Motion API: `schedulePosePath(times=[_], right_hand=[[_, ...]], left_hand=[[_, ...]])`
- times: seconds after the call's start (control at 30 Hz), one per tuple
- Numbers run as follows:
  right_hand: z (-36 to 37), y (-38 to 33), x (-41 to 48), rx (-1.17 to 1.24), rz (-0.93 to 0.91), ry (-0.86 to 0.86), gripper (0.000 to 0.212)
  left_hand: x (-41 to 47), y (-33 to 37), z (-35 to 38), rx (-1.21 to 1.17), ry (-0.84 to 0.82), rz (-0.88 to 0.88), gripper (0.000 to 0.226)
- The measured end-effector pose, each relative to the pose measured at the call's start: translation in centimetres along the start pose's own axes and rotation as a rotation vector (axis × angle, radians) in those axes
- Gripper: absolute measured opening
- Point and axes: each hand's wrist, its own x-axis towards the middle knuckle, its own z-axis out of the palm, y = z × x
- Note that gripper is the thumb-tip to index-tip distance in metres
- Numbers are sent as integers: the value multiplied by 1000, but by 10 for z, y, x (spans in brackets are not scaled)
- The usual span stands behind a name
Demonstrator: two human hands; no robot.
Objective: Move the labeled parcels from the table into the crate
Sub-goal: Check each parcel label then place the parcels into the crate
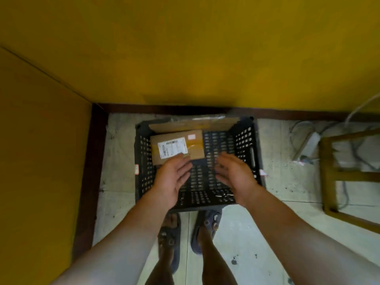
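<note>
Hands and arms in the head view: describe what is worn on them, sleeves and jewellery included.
Both the left hand and the right hand are bare, without gloves. The forearms are uncovered as far as the frame shows; no sleeve, watch, bracelet or ring is visible, though the picture is slightly blurred.

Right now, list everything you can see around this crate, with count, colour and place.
crate: one, black, on the floor against the wall
labeled parcel: one, brown with white label, inside the crate, far left
cardboard piece: one, brown, along the crate's far wall
wooden frame: one, brown, floor at right
power strip: one, grey, floor right of the crate
walls: yellow, ahead and left
sandals: two, dark, near the crate
left hand: open, fingers over the parcel's near edge
right hand: open, above the crate, holding nothing
</note>
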Motion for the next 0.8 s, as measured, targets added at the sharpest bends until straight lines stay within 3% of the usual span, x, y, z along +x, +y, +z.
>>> schedulePosePath(times=[0.17,0.33,0.43,0.8], right_hand=[[-15,-42,-138,39,-161,108,21],[-47,-55,-254,92,-256,262,36],[-74,-56,-316,114,-297,405,34],[-225,-26,-471,352,-488,657,31]], left_hand=[[-120,34,47,230,-120,108,13],[-215,44,82,376,-288,122,25],[-265,41,115,475,-308,161,27],[-396,-60,285,714,-664,174,21]])
